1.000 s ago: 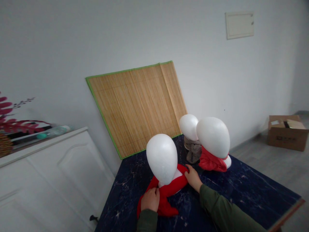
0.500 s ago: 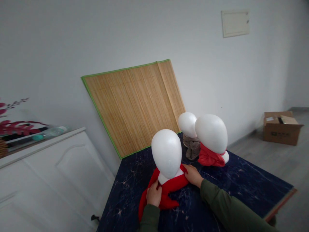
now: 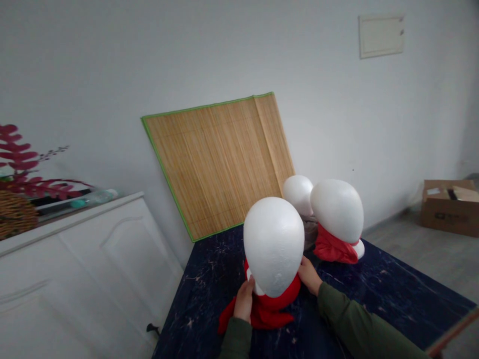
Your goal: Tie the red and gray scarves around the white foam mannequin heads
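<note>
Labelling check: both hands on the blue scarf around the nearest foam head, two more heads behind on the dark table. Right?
Not quite. The head view shows the scarf is red, not blue. The rest holds: left hand and right hand are at it around the nearest foam head, two more heads behind on the dark table.

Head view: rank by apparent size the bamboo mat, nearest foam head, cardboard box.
1. bamboo mat, clearly largest.
2. nearest foam head, though being close to the camera inflates it.
3. cardboard box, far off and cut by the frame edge, so true size is unsure.
</note>
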The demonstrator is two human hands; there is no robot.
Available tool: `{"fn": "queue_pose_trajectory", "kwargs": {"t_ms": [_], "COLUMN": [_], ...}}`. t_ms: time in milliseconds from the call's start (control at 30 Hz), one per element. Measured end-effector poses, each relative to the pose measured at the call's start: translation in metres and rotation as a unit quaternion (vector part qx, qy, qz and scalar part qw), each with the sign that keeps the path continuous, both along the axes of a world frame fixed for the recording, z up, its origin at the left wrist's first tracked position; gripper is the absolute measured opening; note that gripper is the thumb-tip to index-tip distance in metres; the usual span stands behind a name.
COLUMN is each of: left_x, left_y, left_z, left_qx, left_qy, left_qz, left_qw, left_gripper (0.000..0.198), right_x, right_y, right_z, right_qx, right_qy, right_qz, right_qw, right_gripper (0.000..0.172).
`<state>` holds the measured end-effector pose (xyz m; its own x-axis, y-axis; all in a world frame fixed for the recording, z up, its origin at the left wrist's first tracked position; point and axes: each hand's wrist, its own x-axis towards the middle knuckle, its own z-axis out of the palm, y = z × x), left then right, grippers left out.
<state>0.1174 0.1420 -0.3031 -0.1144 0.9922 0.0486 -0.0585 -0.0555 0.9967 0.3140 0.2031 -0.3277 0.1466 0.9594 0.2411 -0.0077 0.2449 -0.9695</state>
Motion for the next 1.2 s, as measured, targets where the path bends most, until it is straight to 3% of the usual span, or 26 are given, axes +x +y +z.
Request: {"fn": "queue_pose_trajectory", "kwargs": {"t_ms": [233,433,633,800,967,1200], "left_x": [-0.012,-0.037,-0.054,-0.062,-0.066,-0.062], "left_y": [0.004,-0.003,-0.006,-0.005,-0.005,-0.008], "left_z": [-0.001,-0.003,-0.003,-0.002,-0.005,-0.008], "left_qx": [-0.061,-0.131,-0.17,-0.145,-0.148,-0.16], "left_qy": [-0.142,-0.123,0.035,0.176,0.159,0.035], "left_qz": [-0.024,-0.002,0.065,0.06,0.055,0.041], "left_qw": [0.988,0.984,0.983,0.972,0.975,0.986], "left_gripper": [0.043,0.043,0.057,0.059,0.06,0.057], "right_x": [-0.003,0.0,0.0,-0.003,-0.003,-0.001], "right_y": [0.001,0.006,0.007,0.002,0.002,0.003], "right_z": [-0.007,-0.003,-0.001,-0.001,-0.002,-0.005], "right_qx": [-0.108,-0.131,-0.1,-0.108,-0.106,-0.093], "right_qy": [0.105,0.164,0.137,0.108,0.093,0.071], "right_qz": [0.012,-0.027,-0.029,-0.011,0.004,0.014], "right_qw": [0.988,0.977,0.985,0.988,0.99,0.993], "right_gripper": [0.057,0.066,0.058,0.051,0.046,0.04]}}
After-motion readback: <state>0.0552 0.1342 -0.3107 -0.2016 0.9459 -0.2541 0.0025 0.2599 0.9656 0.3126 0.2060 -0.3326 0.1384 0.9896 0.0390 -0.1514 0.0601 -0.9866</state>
